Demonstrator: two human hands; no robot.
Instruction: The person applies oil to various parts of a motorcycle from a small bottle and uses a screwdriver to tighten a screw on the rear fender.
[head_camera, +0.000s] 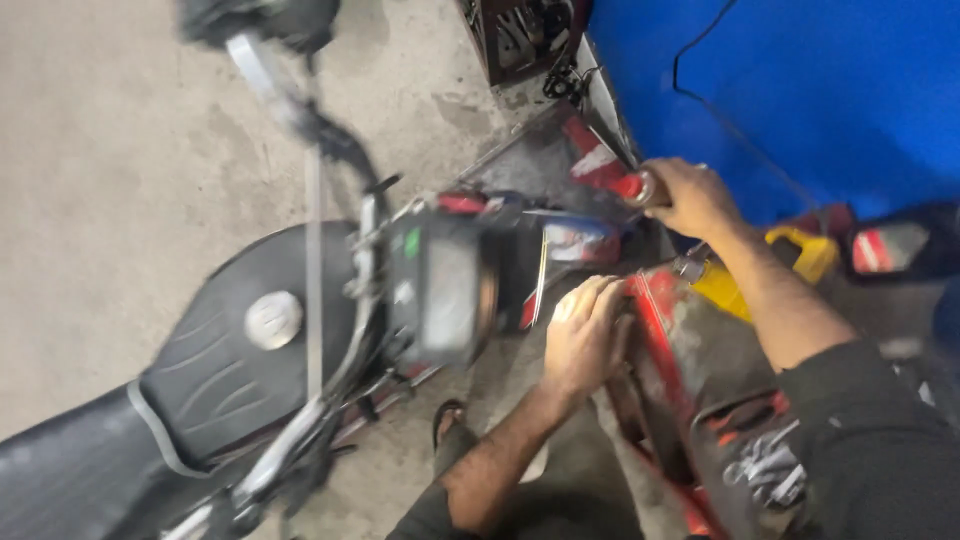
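Observation:
A black motorcycle (230, 350) fills the left of the head view, seen from above, blurred, with its fuel tank and handlebar (320, 130). My left hand (585, 335) lies flat, fingers together, on the edge of a red metal toolbox (700, 370) beside the bike's front. My right hand (690, 195) is closed around a red-handled tool (605, 175) near the blue wall. The tool's working end is blurred.
A blue wall (800, 90) rises at the right with a black cable on it. A yellow container (800, 255) and a red-and-black lamp part (895, 248) lie by the wall. Wrenches (765, 470) rest in the toolbox. Bare concrete floor (100, 150) lies at the left.

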